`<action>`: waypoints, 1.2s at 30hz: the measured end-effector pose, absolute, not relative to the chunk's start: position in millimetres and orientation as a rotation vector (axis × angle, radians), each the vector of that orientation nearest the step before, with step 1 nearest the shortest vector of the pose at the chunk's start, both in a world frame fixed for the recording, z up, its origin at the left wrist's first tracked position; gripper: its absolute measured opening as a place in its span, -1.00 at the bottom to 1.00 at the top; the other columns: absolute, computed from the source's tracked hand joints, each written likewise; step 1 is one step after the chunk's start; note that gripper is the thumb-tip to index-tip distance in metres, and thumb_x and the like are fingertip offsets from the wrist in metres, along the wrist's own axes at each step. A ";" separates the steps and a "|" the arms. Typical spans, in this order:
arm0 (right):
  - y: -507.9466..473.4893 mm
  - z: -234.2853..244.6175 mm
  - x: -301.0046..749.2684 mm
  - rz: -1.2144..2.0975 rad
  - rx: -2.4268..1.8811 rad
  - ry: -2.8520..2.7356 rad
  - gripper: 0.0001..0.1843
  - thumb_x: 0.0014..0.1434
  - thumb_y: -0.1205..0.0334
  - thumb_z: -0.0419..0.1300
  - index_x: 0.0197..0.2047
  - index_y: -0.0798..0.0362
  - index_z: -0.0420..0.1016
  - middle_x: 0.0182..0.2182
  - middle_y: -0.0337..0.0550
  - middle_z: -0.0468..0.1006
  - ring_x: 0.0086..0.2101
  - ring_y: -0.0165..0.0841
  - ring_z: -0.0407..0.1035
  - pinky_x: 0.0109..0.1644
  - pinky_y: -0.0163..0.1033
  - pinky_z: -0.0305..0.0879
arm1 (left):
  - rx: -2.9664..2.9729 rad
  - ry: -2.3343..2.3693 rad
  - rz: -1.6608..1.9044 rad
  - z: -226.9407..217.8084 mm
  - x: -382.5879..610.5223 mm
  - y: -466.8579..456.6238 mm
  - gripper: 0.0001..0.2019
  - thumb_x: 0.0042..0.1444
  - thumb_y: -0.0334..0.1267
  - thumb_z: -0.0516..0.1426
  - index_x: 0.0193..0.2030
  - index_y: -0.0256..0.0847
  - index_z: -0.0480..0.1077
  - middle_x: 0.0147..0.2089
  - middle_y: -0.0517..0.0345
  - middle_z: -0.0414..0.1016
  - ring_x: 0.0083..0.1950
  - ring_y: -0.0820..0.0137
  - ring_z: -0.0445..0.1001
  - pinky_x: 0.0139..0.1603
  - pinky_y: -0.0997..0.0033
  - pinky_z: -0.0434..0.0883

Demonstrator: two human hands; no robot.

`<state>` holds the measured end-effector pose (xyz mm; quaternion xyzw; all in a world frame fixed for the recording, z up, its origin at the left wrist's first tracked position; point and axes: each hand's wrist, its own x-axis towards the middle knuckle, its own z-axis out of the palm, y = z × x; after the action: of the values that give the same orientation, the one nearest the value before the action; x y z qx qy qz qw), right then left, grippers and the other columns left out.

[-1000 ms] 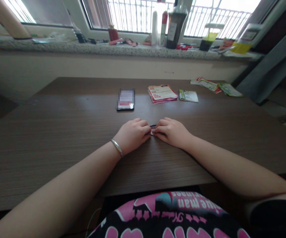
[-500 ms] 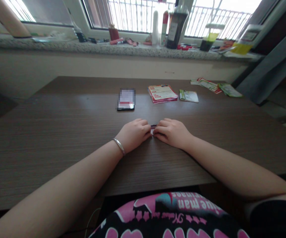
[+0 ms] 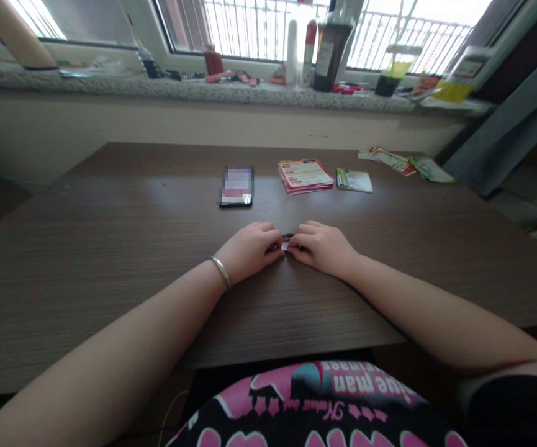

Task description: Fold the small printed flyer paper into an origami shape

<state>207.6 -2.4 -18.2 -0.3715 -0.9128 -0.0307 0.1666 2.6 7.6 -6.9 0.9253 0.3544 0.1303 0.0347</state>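
Brown wood-grain worktop [image 3: 110,248]: left hand [image 3: 249,251] and right hand [image 3: 324,248] rest on it, fingertips meeting at its middle. Each grip is narrow, pinched onto a small dark piece [image 3: 287,239] between them, mostly hidden. Phone [image 3: 236,186] lies beyond, well apart.

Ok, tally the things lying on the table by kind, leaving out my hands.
Phone: 1
Leaflets or leaflet stacks: 4
Small item pinched between left hand and right hand: 1
Total: 6
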 end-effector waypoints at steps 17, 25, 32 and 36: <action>5.1 -20.1 209.1 0.326 -1.143 -2.430 -0.82 0.17 0.16 0.14 -0.35 0.06 0.50 -0.36 -0.16 0.49 -0.30 -0.38 0.34 -0.20 -0.30 0.19 | 2.639 1.198 0.459 -8.4 6.5 8.5 -0.81 0.16 -0.24 0.07 -0.35 -0.27 0.46 -0.36 0.07 0.43 -0.30 0.38 0.38 -0.26 0.41 0.31; 11.5 -20.2 204.4 0.401 -1.219 -2.445 -0.84 0.16 0.24 0.12 -0.34 0.07 0.51 -0.42 -0.18 0.46 -0.35 -0.40 0.29 -0.26 -0.32 0.13 | 2.613 1.229 0.428 -8.8 8.7 7.8 -0.82 0.15 -0.22 0.06 -0.34 -0.26 0.43 -0.36 0.09 0.41 -0.31 0.37 0.36 -0.27 0.40 0.27; 13.8 -20.1 204.3 0.437 -1.339 -2.406 -0.78 0.15 0.14 0.13 -0.42 0.08 0.47 -0.49 -0.23 0.45 -0.43 -0.43 0.25 -0.36 -0.33 0.04 | 2.616 1.293 0.414 -12.2 11.2 8.3 -0.75 0.19 -0.17 0.01 -0.36 -0.25 0.42 -0.38 0.08 0.39 -0.31 0.36 0.35 -0.28 0.38 0.25; 12.3 -18.9 205.3 0.426 -1.382 -2.394 -0.73 0.17 0.08 0.12 -0.45 0.07 0.44 -0.51 -0.24 0.45 -0.45 -0.44 0.24 -0.39 -0.33 0.01 | 2.627 1.309 0.406 -12.7 11.6 9.0 -0.75 0.19 -0.18 0.02 -0.38 -0.25 0.42 -0.38 0.08 0.39 -0.31 0.36 0.35 -0.28 0.38 0.26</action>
<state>205.3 12.3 -18.9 -0.4868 -0.8433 0.1500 0.1714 11.6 9.0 -12.7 0.8831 0.4399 0.1365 0.0894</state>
